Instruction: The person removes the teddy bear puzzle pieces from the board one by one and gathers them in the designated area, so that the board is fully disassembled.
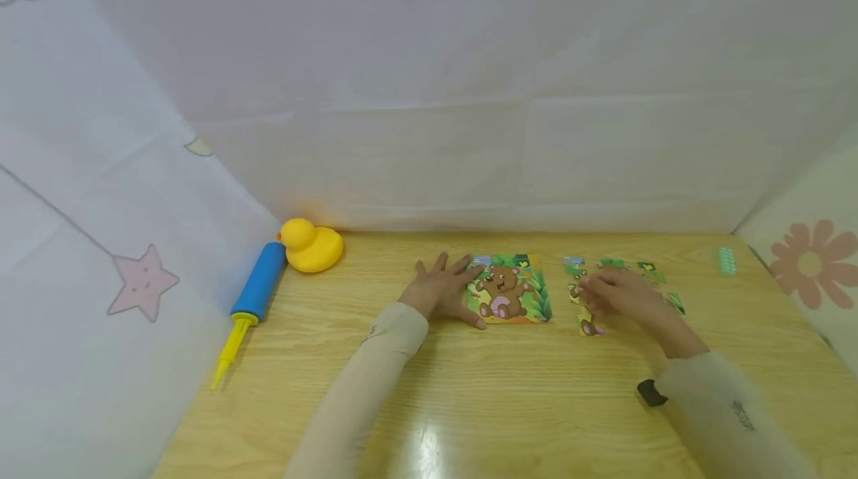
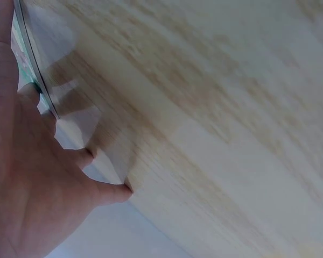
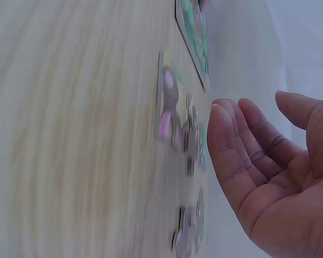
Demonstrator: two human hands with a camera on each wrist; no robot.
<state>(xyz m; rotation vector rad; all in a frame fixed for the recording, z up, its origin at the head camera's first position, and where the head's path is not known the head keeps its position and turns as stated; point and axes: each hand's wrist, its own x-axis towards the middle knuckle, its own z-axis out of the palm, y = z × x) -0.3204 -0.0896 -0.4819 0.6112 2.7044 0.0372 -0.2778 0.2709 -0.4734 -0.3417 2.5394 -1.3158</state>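
Note:
My left hand rests with fingers spread at the left edge of a square bear puzzle, its thumb and fingertips overlapping that edge. In the left wrist view, the same hand lies beside the puzzle's thin edge. Over a group of loose jigsaw pieces to the right hovers my right hand. The right wrist view shows that hand with fingers loosely curved, thumb apart and nothing between them. One piece with a bear's foot lies nearest me; several others are partly hidden under the hand.
A yellow rubber duck sits at the back left beside a blue and yellow hand pump. At the back right lies a small pale green item. White fabric walls border the wooden table.

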